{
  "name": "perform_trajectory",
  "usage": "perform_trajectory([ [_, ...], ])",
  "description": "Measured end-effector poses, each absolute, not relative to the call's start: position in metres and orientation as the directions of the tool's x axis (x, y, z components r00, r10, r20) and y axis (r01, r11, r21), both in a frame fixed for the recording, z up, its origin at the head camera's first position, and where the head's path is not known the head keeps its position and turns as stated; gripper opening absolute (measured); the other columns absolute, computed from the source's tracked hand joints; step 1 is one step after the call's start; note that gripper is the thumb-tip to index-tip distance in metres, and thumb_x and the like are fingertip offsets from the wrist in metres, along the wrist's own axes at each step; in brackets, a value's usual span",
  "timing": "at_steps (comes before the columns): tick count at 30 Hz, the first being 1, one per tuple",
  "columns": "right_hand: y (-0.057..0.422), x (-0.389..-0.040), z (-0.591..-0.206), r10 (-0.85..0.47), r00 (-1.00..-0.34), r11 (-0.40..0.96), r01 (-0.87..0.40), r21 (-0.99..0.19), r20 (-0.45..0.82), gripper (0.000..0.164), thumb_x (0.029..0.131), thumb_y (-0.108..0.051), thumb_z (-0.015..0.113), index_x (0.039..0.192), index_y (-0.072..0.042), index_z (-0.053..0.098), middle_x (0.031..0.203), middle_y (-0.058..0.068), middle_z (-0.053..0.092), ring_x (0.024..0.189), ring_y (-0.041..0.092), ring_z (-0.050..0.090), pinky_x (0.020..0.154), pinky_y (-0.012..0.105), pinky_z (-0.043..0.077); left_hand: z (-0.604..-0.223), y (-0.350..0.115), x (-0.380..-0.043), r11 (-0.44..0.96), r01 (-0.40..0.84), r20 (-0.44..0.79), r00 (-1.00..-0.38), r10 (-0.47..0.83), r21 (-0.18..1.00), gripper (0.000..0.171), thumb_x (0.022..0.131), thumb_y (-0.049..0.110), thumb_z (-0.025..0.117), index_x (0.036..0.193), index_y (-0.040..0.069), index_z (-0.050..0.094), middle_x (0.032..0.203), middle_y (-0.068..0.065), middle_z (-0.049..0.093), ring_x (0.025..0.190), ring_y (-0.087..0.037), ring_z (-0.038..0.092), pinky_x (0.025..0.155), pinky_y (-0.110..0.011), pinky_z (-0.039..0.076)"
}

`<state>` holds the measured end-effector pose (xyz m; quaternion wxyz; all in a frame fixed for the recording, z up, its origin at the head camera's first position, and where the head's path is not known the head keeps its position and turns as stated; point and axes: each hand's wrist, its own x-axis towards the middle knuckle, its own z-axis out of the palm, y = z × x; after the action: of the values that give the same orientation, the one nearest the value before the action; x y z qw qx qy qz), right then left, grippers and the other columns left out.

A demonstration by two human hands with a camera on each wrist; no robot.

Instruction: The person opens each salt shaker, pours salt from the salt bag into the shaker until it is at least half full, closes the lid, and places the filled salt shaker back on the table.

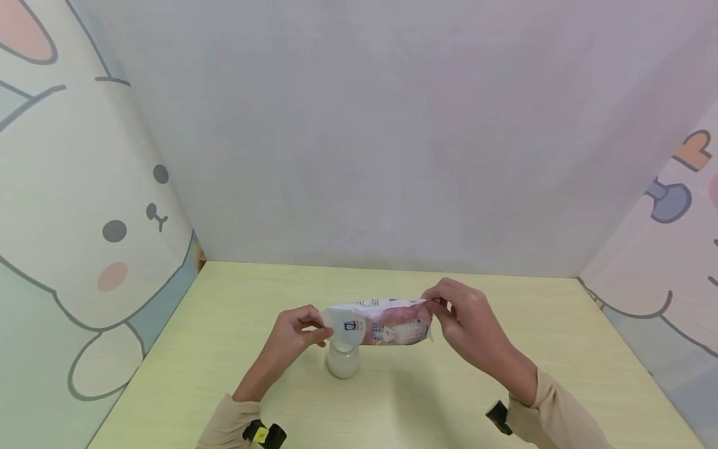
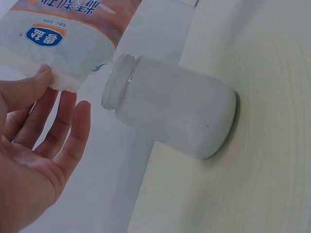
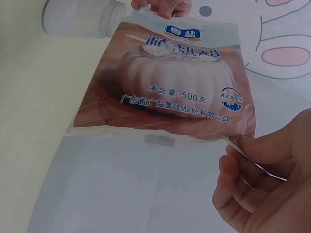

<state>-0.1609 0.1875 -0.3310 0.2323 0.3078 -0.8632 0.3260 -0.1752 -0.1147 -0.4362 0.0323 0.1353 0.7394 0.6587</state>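
Note:
A printed salt bag (image 1: 392,324) is stretched sideways between both hands, above a glass jar (image 1: 343,360) that stands upright on the table. My left hand (image 1: 300,330) pinches the bag's pale end between thumb and fingers. At the far end, my right hand (image 1: 462,318) pinches a corner of the bag's bottom seam (image 3: 228,139). In the left wrist view, a torn corner of the salt bag (image 2: 63,53) lies right at the mouth of the jar (image 2: 170,107), which looks whitish inside. The bag's printed front shows "500克" in the right wrist view.
The pale wooden table (image 1: 252,287) meets a plain light wall (image 1: 381,137) at its back edge. Cartoon-printed panels stand at the left (image 1: 67,187) and right (image 1: 673,249) sides. A dark strap device (image 1: 263,434) sits on the left sleeve.

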Motion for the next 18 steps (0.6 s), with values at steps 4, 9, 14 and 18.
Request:
perform_trajectory([
  [4, 0.1872, -0.1607, -0.3309, -0.380, -0.701, 0.594, -0.685, -0.422, 0.603, 0.031, 0.076, 0.017, 0.066, 0.081, -0.013, 0.066, 0.077, -0.010, 0.058, 0.063, 0.003, 0.045, 0.047, 0.019, 0.039, -0.4353, -0.1147, -0.1747, 0.099, 0.159, 0.131, -0.962, 0.240, 0.982, 0.011, 0.083, 0.006, 0.072, 0.085, 0.005, 0.061, 0.090, -0.013, 0.066, 0.082, -0.024, 0.066, 0.066, -0.037, 0.057],
  [9, 0.1871, -0.1602, -0.3308, -0.380, -0.701, 0.595, -0.685, -0.421, 0.603, 0.030, 0.076, 0.017, 0.066, 0.081, -0.013, 0.066, 0.077, -0.009, 0.057, 0.063, 0.003, 0.046, 0.047, 0.019, 0.039, -0.4343, -0.1146, -0.1735, 0.104, 0.157, 0.130, -0.964, 0.234, 0.982, 0.010, 0.083, 0.006, 0.072, 0.085, 0.006, 0.062, 0.090, -0.012, 0.066, 0.083, -0.026, 0.066, 0.066, -0.036, 0.057],
  [14, 0.1876, -0.1598, -0.3302, -0.380, -0.705, 0.600, -0.681, -0.421, 0.599, 0.030, 0.076, 0.017, 0.066, 0.081, -0.013, 0.066, 0.076, -0.009, 0.057, 0.063, 0.004, 0.046, 0.047, 0.019, 0.039, -0.4339, -0.1142, -0.1728, 0.107, 0.161, 0.133, -0.964, 0.229, 0.981, 0.010, 0.083, 0.005, 0.072, 0.084, 0.007, 0.062, 0.089, -0.012, 0.066, 0.082, -0.025, 0.066, 0.065, -0.037, 0.057],
  [18, 0.1878, -0.1597, -0.3300, -0.379, -0.706, 0.600, -0.680, -0.422, 0.598, 0.031, 0.076, 0.018, 0.066, 0.081, -0.013, 0.066, 0.076, -0.009, 0.056, 0.063, 0.004, 0.046, 0.047, 0.019, 0.039, -0.4332, -0.1142, -0.1724, 0.105, 0.161, 0.133, -0.964, 0.230, 0.981, 0.010, 0.083, 0.005, 0.072, 0.085, 0.006, 0.062, 0.090, -0.011, 0.066, 0.082, -0.024, 0.066, 0.066, -0.036, 0.057],
])
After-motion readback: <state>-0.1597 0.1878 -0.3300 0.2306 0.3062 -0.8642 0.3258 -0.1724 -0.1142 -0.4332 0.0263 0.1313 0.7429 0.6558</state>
